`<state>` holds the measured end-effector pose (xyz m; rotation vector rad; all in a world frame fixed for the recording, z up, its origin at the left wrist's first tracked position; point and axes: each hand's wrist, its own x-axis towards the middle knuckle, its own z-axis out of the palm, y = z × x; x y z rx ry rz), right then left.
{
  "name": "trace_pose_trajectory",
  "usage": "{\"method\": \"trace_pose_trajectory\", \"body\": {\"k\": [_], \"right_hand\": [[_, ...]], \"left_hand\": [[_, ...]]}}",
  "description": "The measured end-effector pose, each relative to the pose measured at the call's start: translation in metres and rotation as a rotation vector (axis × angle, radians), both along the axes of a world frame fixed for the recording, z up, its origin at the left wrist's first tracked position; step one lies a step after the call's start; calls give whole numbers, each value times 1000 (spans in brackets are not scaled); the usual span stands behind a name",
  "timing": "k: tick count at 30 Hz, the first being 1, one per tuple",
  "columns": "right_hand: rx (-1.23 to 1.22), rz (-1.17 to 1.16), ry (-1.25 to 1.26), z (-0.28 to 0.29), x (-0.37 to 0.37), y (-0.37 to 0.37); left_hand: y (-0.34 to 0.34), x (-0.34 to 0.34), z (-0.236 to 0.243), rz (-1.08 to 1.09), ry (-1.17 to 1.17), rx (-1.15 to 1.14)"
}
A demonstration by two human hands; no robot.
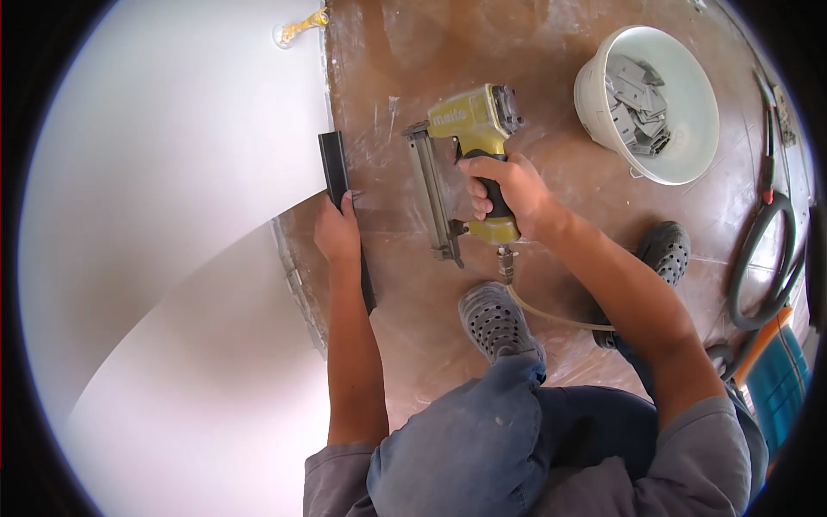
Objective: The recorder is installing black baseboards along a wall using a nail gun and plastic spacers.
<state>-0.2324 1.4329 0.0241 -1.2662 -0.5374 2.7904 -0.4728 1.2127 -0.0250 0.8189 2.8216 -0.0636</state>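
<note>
My left hand (338, 226) grips a long black strip (332, 157) lying along the edge of a white panel or wall (172, 103) on the left. My right hand (510, 191) is wrapped round the black handle of a yellow pneumatic nail gun (457, 121), with a finger near the trigger. The gun's long magazine points toward the strip, a short way to its right and apart from it. A pale air hose (551, 314) runs from the fitting at the gun's base toward my right side.
A white bucket (693, 103) of grey metal pieces stands at upper right on the brown floor (388, 52). Dark coiled hoses (741, 276) and a blue-and-orange object (769, 383) are at far right. A small yellowish item (301, 26) is at top. My shoes (491, 319) are below the gun.
</note>
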Motion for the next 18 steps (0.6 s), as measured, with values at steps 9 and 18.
{"method": "trace_pose_trajectory", "body": {"k": [9, 18], "right_hand": [[-70, -6, 104, -33, -58, 5], [-19, 0, 78, -40, -65, -1]], "left_hand": [[-6, 1, 5, -19, -181, 164], [-22, 4, 14, 34, -223, 87]]}}
